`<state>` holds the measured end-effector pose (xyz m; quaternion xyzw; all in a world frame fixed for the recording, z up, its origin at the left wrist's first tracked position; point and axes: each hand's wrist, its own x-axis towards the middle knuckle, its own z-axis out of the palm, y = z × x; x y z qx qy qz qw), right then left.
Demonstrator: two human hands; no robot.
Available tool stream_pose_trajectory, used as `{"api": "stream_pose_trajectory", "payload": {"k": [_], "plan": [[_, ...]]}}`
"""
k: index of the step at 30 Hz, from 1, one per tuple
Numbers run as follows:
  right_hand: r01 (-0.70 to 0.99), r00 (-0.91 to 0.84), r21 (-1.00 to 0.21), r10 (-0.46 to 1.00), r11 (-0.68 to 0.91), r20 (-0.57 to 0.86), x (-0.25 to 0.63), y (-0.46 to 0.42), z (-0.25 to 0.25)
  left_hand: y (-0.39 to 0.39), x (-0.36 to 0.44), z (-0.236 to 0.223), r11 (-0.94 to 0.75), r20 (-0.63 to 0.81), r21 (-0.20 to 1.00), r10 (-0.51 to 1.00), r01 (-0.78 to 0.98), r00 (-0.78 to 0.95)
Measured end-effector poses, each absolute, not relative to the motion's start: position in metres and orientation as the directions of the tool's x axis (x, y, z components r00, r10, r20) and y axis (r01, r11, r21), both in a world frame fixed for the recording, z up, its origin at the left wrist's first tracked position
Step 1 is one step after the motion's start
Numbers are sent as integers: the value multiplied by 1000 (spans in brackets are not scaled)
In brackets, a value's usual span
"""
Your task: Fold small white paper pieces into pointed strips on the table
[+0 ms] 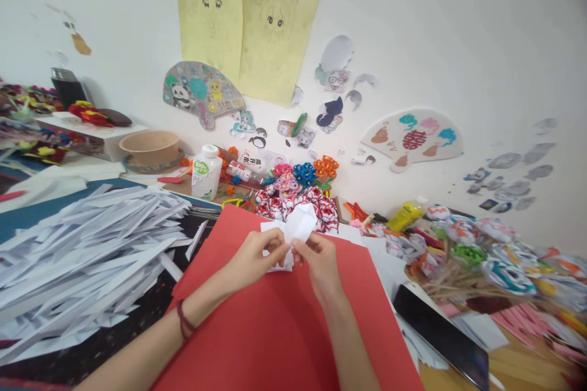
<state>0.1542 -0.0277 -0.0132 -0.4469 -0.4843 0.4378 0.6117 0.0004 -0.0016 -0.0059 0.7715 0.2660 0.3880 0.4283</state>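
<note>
Between my two hands is a folded white paper, held up above a large red sheet. My left hand, with a dark red band on its wrist, is closed and pinches the lower left of the folded paper. From the other side my right hand pinches its lower right, fingertips close to those of the left. Another white paper piece shows flat on the red sheet behind and below my left fingers. My fingers hide part of the folds.
Left lies a big heap of white paper strips. Behind the red sheet stand a white bottle and red-and-white paper flowers. A black phone lies right, near wrapped flowers. The wall bounds the back.
</note>
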Motion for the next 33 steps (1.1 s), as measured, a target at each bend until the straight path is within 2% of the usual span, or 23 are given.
{"api": "stream_pose_trajectory", "payload": {"k": [5,9,14,18,23,26,30,33], "plan": [[-118,142,-973,973,200,183,155,-26,-16,-2,1,-7,-521,376,836,773,173,512],[-145,131,-976,980,165,147,154,-26,-17,3,0,-9,-505,381,844,802,182,459],[-160,138,-970,977,183,161,154,-26,-16,3,-2,-8,-494,360,860,763,126,537],[-154,130,-972,979,178,159,153,-26,-17,0,-2,-6,-542,392,823,759,171,519],[-137,86,-980,987,147,136,154,-26,-20,3,-2,-8,-509,361,842,780,181,511],[-128,41,-986,994,109,104,158,-24,-20,8,-4,-8,-547,381,807,771,222,511],[-104,133,-983,981,154,140,170,-22,-17,16,-12,-8,-611,374,730,732,306,570],[-33,146,-986,977,164,157,177,-21,-16,23,-17,-11,-607,370,727,741,322,560]]}}
